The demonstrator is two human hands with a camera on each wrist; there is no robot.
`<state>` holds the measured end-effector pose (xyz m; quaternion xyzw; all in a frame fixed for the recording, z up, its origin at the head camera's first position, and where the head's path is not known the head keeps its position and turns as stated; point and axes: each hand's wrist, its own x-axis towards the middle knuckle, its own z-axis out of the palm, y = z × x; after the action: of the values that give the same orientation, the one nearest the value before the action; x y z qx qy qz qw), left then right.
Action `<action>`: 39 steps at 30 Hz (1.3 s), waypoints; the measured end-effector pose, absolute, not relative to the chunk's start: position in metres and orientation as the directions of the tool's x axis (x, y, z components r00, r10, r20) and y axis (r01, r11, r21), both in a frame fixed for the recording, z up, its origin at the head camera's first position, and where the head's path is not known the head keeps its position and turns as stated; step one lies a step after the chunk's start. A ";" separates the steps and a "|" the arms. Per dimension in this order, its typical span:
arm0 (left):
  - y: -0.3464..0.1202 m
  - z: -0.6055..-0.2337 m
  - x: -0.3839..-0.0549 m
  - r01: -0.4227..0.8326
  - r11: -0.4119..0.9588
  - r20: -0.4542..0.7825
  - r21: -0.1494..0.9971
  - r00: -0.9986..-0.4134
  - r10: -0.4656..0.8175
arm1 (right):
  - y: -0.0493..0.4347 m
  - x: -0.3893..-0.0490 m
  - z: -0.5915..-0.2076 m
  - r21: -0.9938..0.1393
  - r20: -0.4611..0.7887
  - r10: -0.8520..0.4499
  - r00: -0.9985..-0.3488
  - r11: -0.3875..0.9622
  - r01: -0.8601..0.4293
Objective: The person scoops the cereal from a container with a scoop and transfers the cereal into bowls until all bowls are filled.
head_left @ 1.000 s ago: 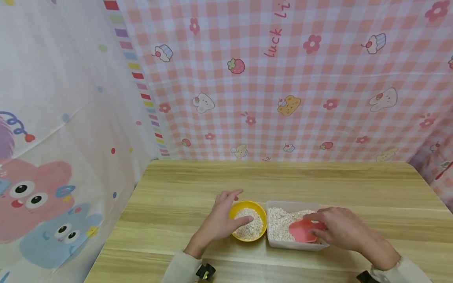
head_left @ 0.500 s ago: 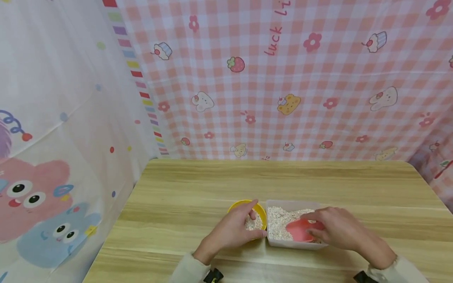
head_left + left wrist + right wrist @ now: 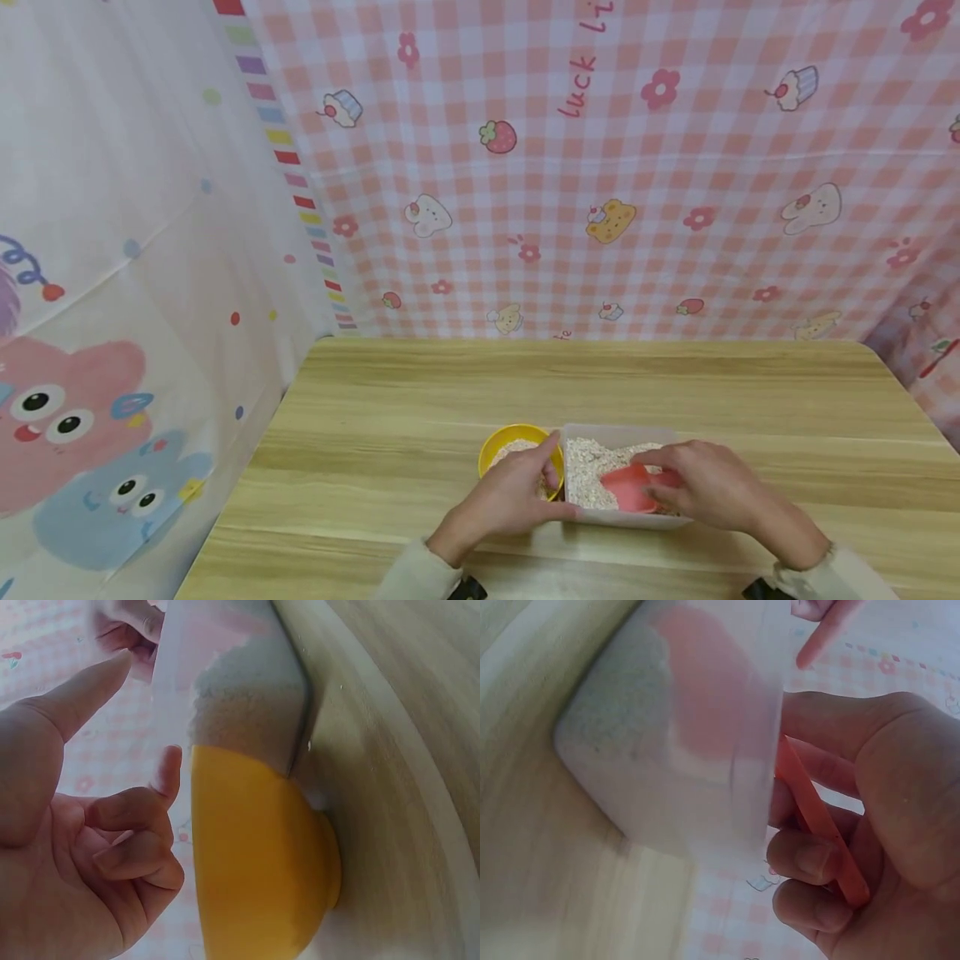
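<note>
My right hand (image 3: pixel 716 483) grips the handle of a pinkish-red scoop (image 3: pixel 626 492), whose bowl sits among the pale flakes, like rolled oats (image 3: pixel 588 477), in a translucent plastic box (image 3: pixel 633 521). In the right wrist view, fingers curl round the scoop's handle (image 3: pixel 817 814) beside the box wall. Left of the box stands a yellow bowl (image 3: pixel 517 429) with the same flakes inside. Over the bowl's right side and front hovers my left hand (image 3: pixel 506 498), covering part of it, thumb stretched towards the box's front left corner. The left wrist view has its fingers bent loosely, holding nothing, beside the bowl's rim.
Bowl and box stand side by side near the front of a wood-grain table (image 3: pixel 420 392). Behind the table hangs a pink checked cloth (image 3: pixel 555 183), and a white cartoon-print cloth (image 3: pixel 172 275) hangs at the left. A few stray flakes (image 3: pixel 310 746) lie beside the box.
My left hand has moved right, from the bowl's left side across it towards the box. The scoop and my right hand have shifted slightly left within the box.
</note>
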<state>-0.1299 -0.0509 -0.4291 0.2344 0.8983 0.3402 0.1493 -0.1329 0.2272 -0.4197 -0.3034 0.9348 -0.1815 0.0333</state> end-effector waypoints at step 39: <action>-0.040 -0.437 -0.135 0.344 0.649 -0.097 0.679 -0.834 0.544 | 0.215 -0.135 -0.428 -0.552 0.165 -0.559 -0.812 0.630 -0.546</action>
<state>-0.1345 -0.0401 -0.4374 0.2478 0.8959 0.3379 0.1475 -0.1347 0.2146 -0.4283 -0.3061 0.9027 -0.3021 0.0111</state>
